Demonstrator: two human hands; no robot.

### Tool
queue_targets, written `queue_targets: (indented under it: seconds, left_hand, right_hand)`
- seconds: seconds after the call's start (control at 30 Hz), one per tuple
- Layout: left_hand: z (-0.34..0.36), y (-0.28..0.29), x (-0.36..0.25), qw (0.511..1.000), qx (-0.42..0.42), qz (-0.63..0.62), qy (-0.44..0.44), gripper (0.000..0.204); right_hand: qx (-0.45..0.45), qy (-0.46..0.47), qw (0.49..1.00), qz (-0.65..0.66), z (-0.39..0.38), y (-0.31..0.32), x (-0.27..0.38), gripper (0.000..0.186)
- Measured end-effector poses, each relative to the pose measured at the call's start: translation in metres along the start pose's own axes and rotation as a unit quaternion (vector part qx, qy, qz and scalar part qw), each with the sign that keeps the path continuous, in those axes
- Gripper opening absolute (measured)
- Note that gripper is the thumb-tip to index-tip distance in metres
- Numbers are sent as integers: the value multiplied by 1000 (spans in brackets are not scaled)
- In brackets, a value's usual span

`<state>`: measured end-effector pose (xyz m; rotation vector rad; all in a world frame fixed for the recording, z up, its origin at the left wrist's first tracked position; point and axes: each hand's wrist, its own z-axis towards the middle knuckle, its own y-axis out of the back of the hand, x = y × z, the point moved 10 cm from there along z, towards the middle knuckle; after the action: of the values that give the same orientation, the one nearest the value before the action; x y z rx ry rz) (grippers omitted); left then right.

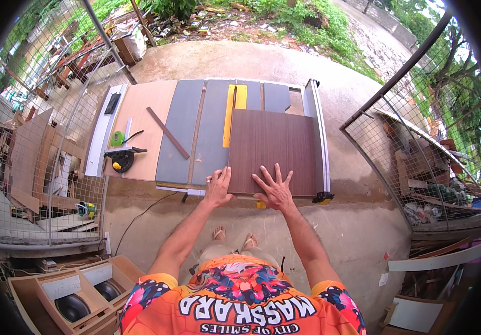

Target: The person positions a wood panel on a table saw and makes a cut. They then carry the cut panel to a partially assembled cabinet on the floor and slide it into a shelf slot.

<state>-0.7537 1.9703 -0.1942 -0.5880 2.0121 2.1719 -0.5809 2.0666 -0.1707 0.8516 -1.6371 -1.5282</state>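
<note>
Orange shirt (246, 298) foremost, I see left hand (217, 187), fingers together, and right hand (274, 188), spread, on the brown panel (274, 145) upon the saw bench (186, 106), rip fence (321, 139) rightward, miter gauge (121, 161) and loose strip (168, 133) leftward.

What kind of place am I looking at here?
Probably an open-air woodworking shop. What looks like a table saw carries a dark brown panel, a green tape measure lies toward its left end, and scrap boards show beyond a wire-mesh fence.
</note>
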Motion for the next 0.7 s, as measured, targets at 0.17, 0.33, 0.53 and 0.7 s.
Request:
queue_targets:
  seconds: [0.17, 0.33, 0.53, 0.7]
  left_hand:
    - [2, 0, 2, 1000, -9, -4, 1, 126]
    - [5, 2, 1, 1000, -5, -14, 4, 128]
    - [6, 1, 6, 1000, -9, -9, 9, 128]
    - [11, 2, 6, 1000, -7, -17, 14, 128]
  right_hand:
    - [-5, 2, 1000, 6, 3, 1, 0, 79]
    - [9, -1, 1000, -2, 4, 0, -3, 80]
    - [1, 4, 1000, 7, 7, 1, -2, 80]
    - [6, 1, 1000, 6, 9, 0, -5, 80]
